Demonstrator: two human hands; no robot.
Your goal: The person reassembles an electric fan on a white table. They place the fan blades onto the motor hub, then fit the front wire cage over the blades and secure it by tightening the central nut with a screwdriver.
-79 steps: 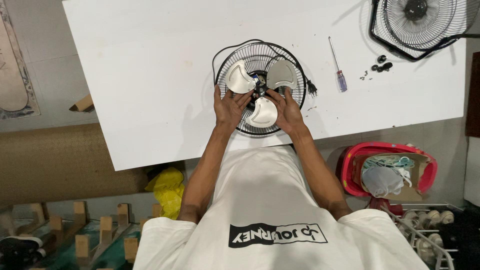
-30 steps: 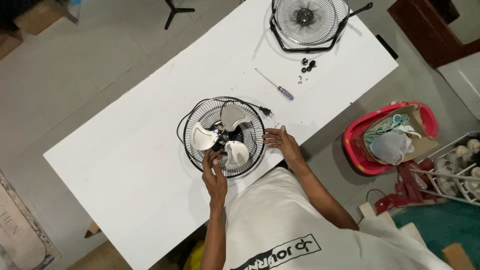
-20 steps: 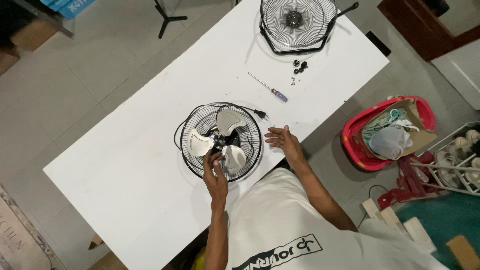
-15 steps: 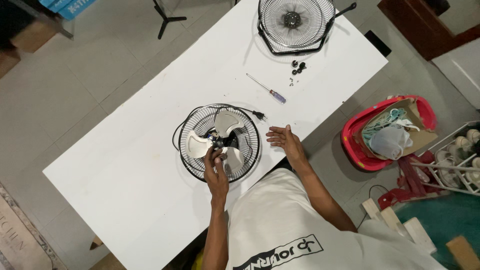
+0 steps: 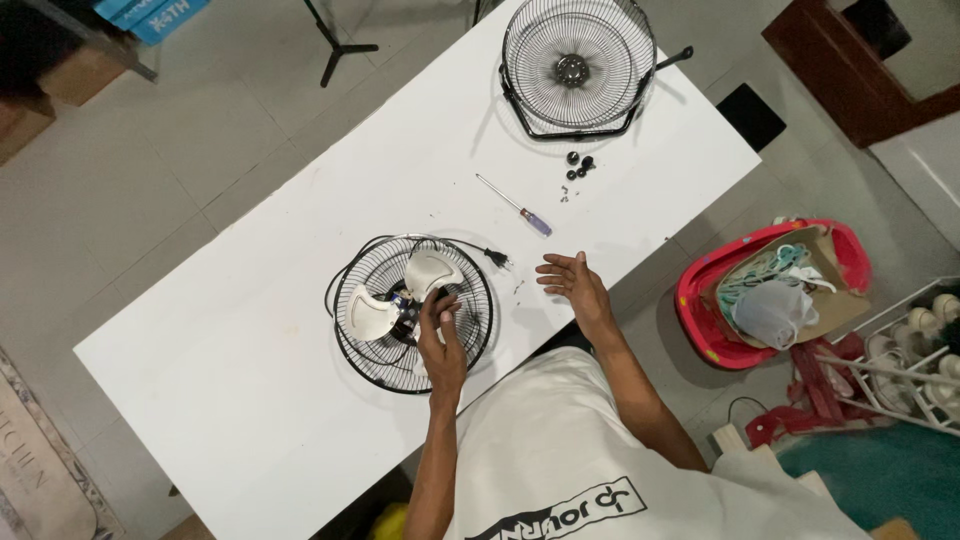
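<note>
Worktop (image 5: 300, 430): plain white. Fan cage (image 5: 412, 312) under my left grip (image 5: 441, 345): black wire, pale cream blades (image 5: 372, 314). Second cage (image 5: 578, 68): black wire. Screwdriver (image 5: 514, 205): blue-purple handle. Basket (image 5: 772, 292) on floor: red. My shirt (image 5: 600, 470): white, black print.

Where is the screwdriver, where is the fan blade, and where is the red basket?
screwdriver (image 5: 534, 222), head view, on its purple handle.
fan blade (image 5: 372, 313), head view, on the left white blade.
red basket (image 5: 697, 322), head view, on its left rim.
</note>
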